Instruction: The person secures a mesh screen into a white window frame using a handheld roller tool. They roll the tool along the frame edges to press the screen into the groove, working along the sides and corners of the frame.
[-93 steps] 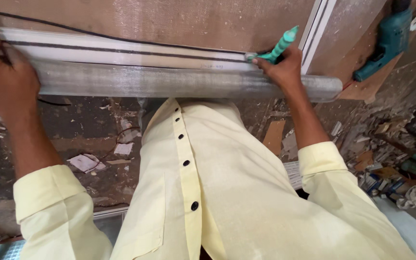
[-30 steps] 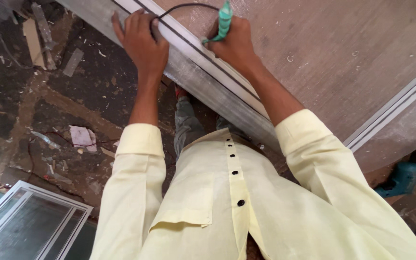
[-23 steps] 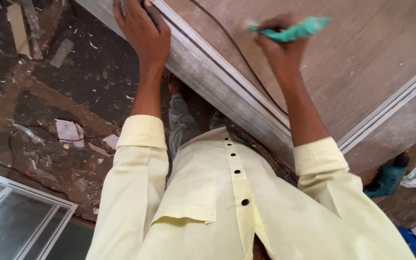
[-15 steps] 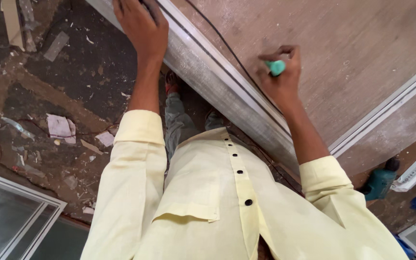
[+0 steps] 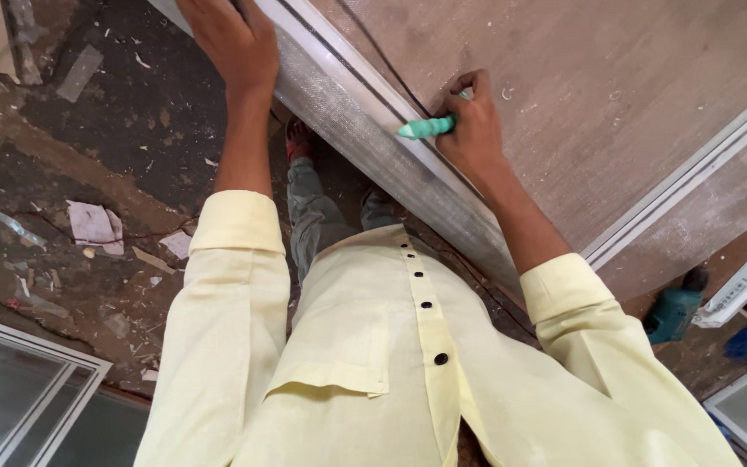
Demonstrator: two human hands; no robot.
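Gripping a green-handled tool (image 5: 426,128), the right hand (image 5: 475,130) is pressing it against the inner edge of the metal frame (image 5: 365,130) lying over the brown board (image 5: 581,95). The left hand (image 5: 231,43) is resting flat, fingers spread, on the frame's upper stretch, holding nothing, well apart from the right hand.

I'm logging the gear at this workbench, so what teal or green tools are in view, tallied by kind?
Teal-handled hand tool, gripped in the right hand at the frame edge: 1
Teal power drill on the floor: 1
Total: 2
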